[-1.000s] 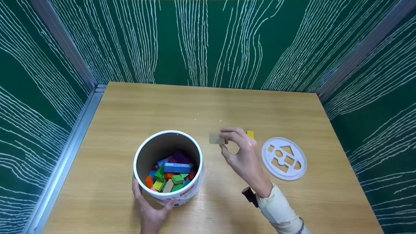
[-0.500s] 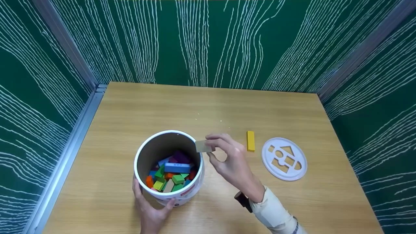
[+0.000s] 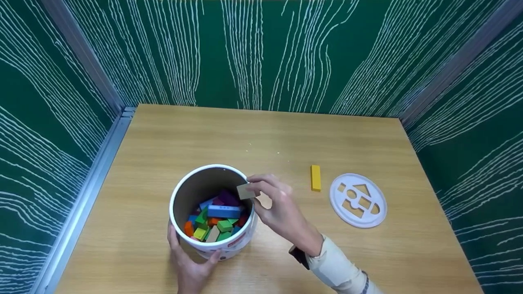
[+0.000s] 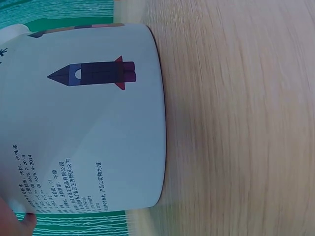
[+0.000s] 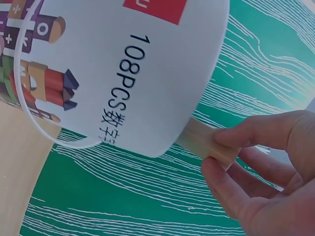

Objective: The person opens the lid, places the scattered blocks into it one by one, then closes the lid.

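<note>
A white cardboard bucket (image 3: 233,250) printed with pictures stands upright on the table. My left hand (image 3: 190,269) holds its near left side, thumb in front and fingers round the left. Inside the bucket lie several coloured toy blocks; a long blue block (image 3: 224,211) rests on top. Between thumb and fingertips my right hand (image 3: 282,212) pinches a plain wooden block (image 3: 245,192), tilted at the bucket's right rim and partly over the opening. The right wrist view shows the wooden block (image 5: 202,140) partly hidden behind the bucket's edge.
A yellow block (image 3: 315,178) lies on the wooden table (image 3: 286,130), right of the bucket. Farther right is a white round lid (image 3: 382,204) with shaped cutouts. Green walls (image 3: 359,53) with white lines enclose the table's back and sides. A thin clear handle hangs on the bucket.
My right hand has moved left with the wooden block, from beside the bucket to its right rim, uncovering the yellow block. The left hand and bucket have stayed put.
</note>
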Demonstrator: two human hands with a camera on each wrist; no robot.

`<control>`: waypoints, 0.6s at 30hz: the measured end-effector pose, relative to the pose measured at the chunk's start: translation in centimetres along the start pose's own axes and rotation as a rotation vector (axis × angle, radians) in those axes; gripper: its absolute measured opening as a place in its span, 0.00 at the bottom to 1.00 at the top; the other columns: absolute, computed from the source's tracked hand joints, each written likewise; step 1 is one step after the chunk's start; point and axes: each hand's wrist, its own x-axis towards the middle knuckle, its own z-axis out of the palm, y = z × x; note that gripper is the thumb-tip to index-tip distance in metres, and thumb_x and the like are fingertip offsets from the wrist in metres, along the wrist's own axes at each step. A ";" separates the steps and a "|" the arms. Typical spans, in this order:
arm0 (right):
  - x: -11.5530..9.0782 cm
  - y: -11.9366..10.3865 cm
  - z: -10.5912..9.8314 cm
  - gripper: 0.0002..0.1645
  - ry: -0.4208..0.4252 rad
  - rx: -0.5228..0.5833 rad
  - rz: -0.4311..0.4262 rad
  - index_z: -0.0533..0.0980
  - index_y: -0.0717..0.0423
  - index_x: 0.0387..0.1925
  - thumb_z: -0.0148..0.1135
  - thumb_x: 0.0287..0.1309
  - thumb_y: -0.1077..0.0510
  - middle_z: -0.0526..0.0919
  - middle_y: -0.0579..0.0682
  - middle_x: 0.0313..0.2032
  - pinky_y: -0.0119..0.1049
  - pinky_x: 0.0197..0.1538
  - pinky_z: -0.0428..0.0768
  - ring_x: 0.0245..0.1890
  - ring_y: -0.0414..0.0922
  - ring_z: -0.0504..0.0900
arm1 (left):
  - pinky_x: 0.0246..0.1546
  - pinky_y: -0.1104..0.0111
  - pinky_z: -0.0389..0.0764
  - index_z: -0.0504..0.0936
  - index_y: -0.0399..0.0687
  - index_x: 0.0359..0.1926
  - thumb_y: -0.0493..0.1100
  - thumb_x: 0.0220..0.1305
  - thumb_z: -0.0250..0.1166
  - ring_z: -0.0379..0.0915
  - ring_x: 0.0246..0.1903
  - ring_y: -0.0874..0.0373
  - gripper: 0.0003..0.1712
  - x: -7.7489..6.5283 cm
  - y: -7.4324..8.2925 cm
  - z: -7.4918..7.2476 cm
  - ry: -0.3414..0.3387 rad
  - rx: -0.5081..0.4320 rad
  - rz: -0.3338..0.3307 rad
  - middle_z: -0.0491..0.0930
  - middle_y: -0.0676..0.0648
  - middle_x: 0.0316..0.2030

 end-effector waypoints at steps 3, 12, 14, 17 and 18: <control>0.0 0.0 0.2 0.13 -0.022 -0.013 0.011 0.78 0.57 0.35 0.63 0.42 0.68 0.75 0.45 0.45 0.27 0.39 0.78 0.38 0.37 0.73 | 0.63 0.60 0.51 0.42 0.54 0.67 0.43 0.28 0.77 0.44 0.62 0.54 0.68 0.0 0.0 0.0 -0.001 0.010 -0.010 0.44 0.52 0.66; 0.0 0.6 1.4 0.15 -0.057 -0.064 -0.018 0.78 0.56 0.34 0.61 0.41 0.70 0.76 0.47 0.43 0.26 0.44 0.76 0.42 0.38 0.73 | 0.64 0.66 0.48 0.42 0.51 0.67 0.42 0.27 0.77 0.43 0.63 0.54 0.68 -0.2 -0.1 0.1 0.011 -0.003 0.002 0.44 0.52 0.66; -0.1 0.7 1.6 0.15 -0.077 -0.060 -0.005 0.78 0.55 0.35 0.61 0.41 0.70 0.75 0.48 0.44 0.27 0.46 0.75 0.44 0.39 0.73 | 0.64 0.62 0.48 0.42 0.51 0.67 0.42 0.27 0.76 0.43 0.63 0.54 0.67 -0.2 0.0 0.1 0.011 -0.006 -0.001 0.44 0.52 0.66; -0.1 0.7 1.9 0.14 -0.113 -0.048 0.022 0.78 0.55 0.35 0.61 0.43 0.69 0.75 0.49 0.45 0.29 0.47 0.75 0.45 0.41 0.73 | 0.63 0.58 0.49 0.42 0.51 0.67 0.42 0.28 0.76 0.42 0.63 0.54 0.67 -0.2 0.0 0.1 0.011 -0.002 -0.006 0.44 0.52 0.66; -0.1 0.7 2.0 0.13 -0.121 -0.050 0.029 0.78 0.55 0.35 0.61 0.44 0.69 0.75 0.49 0.45 0.30 0.48 0.75 0.45 0.42 0.72 | 0.63 0.57 0.49 0.42 0.51 0.67 0.43 0.28 0.76 0.42 0.63 0.54 0.67 -0.2 0.0 0.1 0.012 -0.002 -0.004 0.44 0.52 0.66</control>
